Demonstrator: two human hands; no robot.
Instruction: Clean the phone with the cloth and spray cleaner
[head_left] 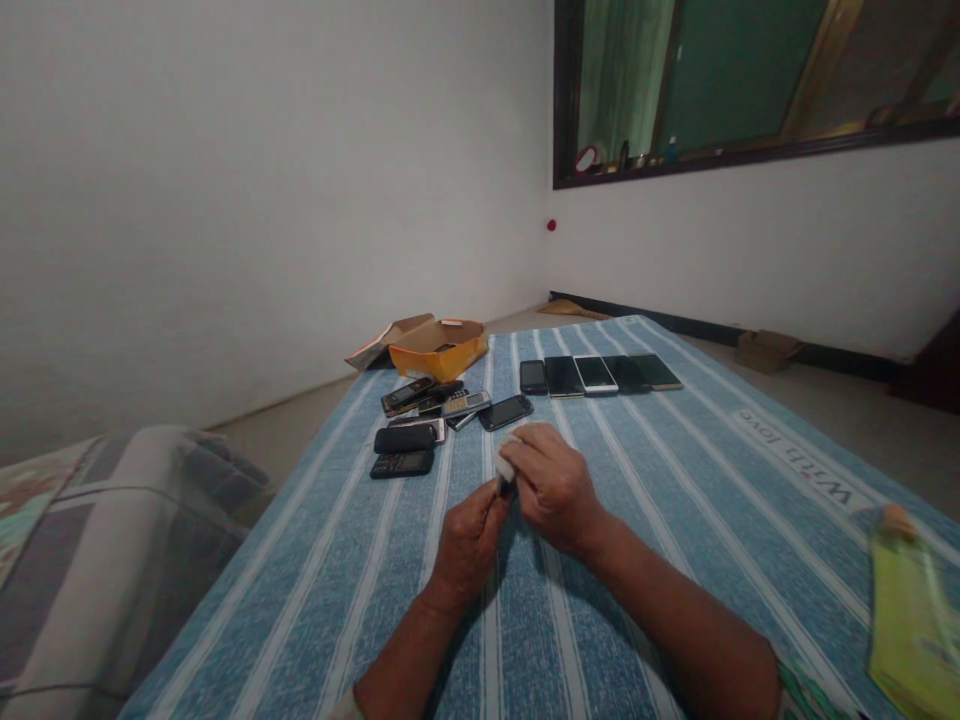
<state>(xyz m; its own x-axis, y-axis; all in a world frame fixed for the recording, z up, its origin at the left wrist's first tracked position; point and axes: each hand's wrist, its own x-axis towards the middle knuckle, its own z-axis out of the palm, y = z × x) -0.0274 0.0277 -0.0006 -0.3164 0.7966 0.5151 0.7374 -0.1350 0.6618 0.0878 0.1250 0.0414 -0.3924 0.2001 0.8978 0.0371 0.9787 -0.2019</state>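
My left hand point(471, 535) is closed around a small dark phone point(507, 490), tilted and mostly hidden by the fingers. A white cloth or tissue point(505, 462) is pinched in my right hand point(559, 490) and pressed against the phone's upper end. Just beyond both hands lies a dark touchscreen phone point(506, 412). To the left is a loose pile of old mobile phones, with a silver keypad phone point(466, 403) on top and a black keypad phone point(403, 463) nearest me.
Several phones lie side by side in a row, a white-framed phone point(595, 374) among them. An opened orange box point(439, 350) stands at the far left of the striped bed cover point(330, 570). A yellow packet point(911, 620) is at the right. Grey-striped bedding point(127, 540) lies left.
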